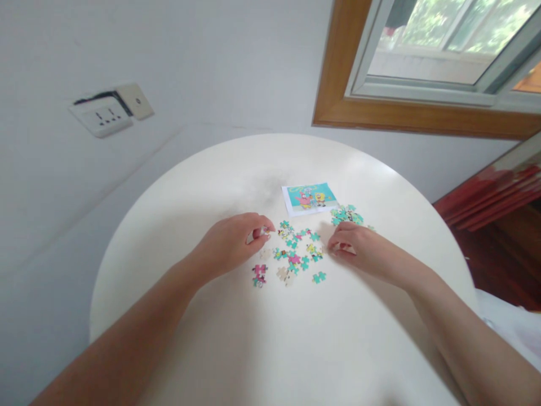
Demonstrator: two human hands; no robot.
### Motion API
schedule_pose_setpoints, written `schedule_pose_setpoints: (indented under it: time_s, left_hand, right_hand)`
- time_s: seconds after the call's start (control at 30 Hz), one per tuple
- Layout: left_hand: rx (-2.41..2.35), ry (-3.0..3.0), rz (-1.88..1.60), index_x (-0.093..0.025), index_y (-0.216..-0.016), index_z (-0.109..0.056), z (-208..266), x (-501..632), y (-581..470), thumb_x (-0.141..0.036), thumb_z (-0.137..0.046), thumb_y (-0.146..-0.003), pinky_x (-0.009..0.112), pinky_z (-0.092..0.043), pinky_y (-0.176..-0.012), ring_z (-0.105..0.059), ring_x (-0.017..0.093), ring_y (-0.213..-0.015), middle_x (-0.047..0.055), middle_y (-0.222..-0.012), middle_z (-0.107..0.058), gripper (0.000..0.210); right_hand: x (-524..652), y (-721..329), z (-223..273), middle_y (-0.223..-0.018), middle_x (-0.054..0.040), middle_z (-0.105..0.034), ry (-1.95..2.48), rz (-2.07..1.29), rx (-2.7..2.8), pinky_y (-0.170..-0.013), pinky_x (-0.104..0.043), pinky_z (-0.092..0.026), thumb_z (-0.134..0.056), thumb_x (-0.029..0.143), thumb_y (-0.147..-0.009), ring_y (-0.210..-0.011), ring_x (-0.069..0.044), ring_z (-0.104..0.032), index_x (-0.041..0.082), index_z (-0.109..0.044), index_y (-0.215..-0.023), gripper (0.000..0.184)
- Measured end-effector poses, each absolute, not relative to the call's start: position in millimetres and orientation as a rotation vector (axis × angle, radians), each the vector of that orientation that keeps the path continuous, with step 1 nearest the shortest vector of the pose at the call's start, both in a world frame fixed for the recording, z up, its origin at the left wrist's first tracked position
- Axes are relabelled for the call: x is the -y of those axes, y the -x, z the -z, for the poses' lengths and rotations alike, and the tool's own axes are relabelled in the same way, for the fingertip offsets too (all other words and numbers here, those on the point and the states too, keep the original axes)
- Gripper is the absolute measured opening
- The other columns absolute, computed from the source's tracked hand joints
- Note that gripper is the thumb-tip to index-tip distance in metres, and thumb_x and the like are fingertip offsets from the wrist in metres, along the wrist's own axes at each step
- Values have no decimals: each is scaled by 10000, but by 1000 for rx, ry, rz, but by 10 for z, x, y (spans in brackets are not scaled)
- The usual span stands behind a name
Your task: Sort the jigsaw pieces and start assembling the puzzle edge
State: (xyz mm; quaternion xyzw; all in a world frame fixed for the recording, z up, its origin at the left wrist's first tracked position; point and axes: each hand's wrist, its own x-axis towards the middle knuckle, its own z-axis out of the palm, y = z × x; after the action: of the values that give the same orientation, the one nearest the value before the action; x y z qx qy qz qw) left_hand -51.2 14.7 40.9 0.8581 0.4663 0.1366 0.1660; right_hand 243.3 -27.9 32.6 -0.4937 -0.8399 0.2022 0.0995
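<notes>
1. Jigsaw pieces [295,259] are scattered over the middle of the table, between the two hands; turquoise, pink and yellow printing is seen, and knobbed, notched outlines are shown.
2. Pale pieces [282,273], without visible print, are found on the near side of the scatter.
3. A pink cluster [260,270] is set at the scatter's left side, its pieces lying against one another.
4. A small piece [264,230] is pinched between thumb and finger of the left hand [236,239].
5. The right hand [362,246] is curled at the scatter's right side; whether anything is gripped cannot be told.
6. A heap [346,215], mostly turquoise, is placed towards the right edge.
7. A flat, white-bordered picture card [310,198], printed with cartoon figures, is laid nearer the far edge.
8. All are carried by a smooth, white, round-edged table [270,344].
</notes>
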Motion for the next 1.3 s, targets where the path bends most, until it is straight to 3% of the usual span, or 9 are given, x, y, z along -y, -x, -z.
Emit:
schedule_pose_setpoints:
  time_s: [0.3,0.77,1.07,1.3]
  left_hand:
    - [-1298,-2402,-300,-254,-1018,-693,-452,-151,588,-328,-525,-839,240,-372,-601,-532,119,-605,-21,-734,-617,257]
    - [-1074,-2436,-159,-239,-982,-693,-487,-74,516,-295,-498,-849,233,-375,-602,-559,131,-630,-18,-715,-613,243]
    - [-1073,-2428,-140,-250,-995,-693,-473,-108,577,-253,-500,-829,223,-360,-591,-552,121,-619,-26,-712,-610,254]
    - [-1068,-2357,29,-260,-979,-702,-529,-118,664,-259,-548,-781,218,-348,-571,-551,118,-605,-32,-695,-612,251]
  right_hand:
    - [302,-2380,-348,-828,-38,-613,1479,-561,2431,-668,-249,-463,-571,65,-797,-692,-129,-580,173,-644,-797,131]
    - [344,-2337,-389,-988,-86,-666,1435,-440,2549,-835,-330,-505,-543,40,-811,-918,-209,-646,200,-721,-968,286]
    - [355,-2391,-439,-1049,-80,-681,1507,-412,2536,-829,-336,-510,-478,-17,-781,-953,-215,-652,214,-703,-1044,416]
    - [315,-2579,-390,-1058,-73,-685,1600,-392,2489,-808,-327,-512,-481,20,-810,-890,-198,-663,211,-707,-1028,367]
